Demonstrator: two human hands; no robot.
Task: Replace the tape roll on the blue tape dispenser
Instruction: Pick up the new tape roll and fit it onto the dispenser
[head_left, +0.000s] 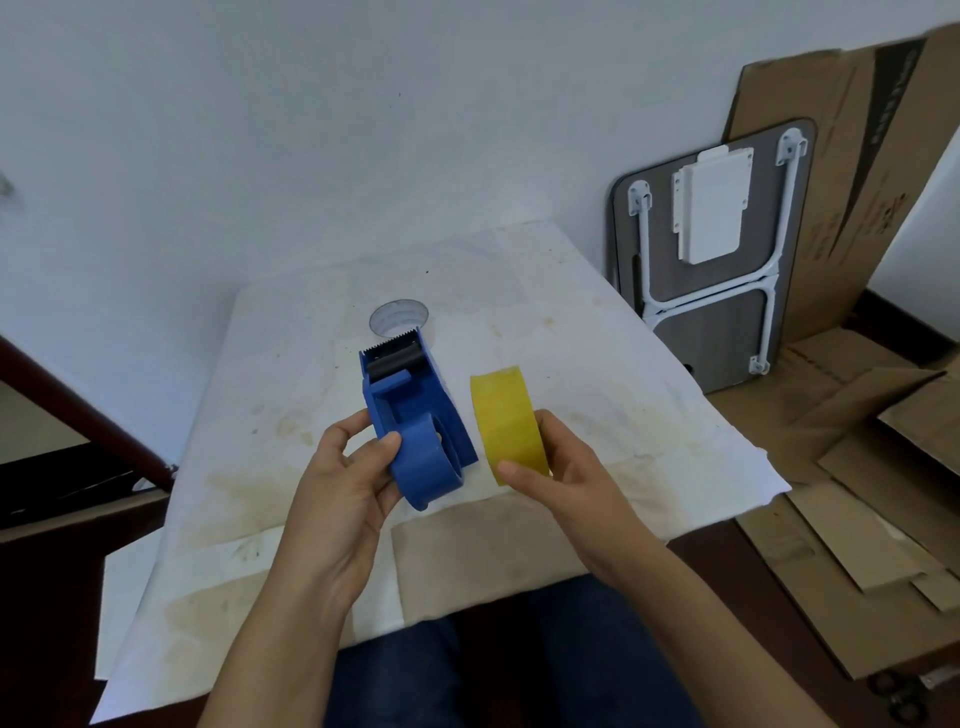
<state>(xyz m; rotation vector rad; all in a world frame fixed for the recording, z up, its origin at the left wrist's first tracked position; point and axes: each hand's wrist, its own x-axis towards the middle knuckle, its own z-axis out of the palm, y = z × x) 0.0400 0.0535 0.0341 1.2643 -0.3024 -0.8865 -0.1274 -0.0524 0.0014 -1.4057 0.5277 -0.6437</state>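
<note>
My left hand (343, 488) grips the blue tape dispenser (415, 415) by its rounded hub end and holds it above the table, its toothed blade and black roller pointing away from me. No roll sits on the dispenser's hub. My right hand (563, 475) holds a yellow tape roll (506, 421) on edge, just to the right of the dispenser and apart from it. An empty-looking white tape core (397, 317) lies flat on the table behind the dispenser, partly hidden by it.
The table is covered with stained white paper (597, 364). A folded small table (711, 260) leans on the wall at the right, with flattened cardboard (857, 441) beside and below it. My legs in dark blue trousers (493, 665) are under the near edge.
</note>
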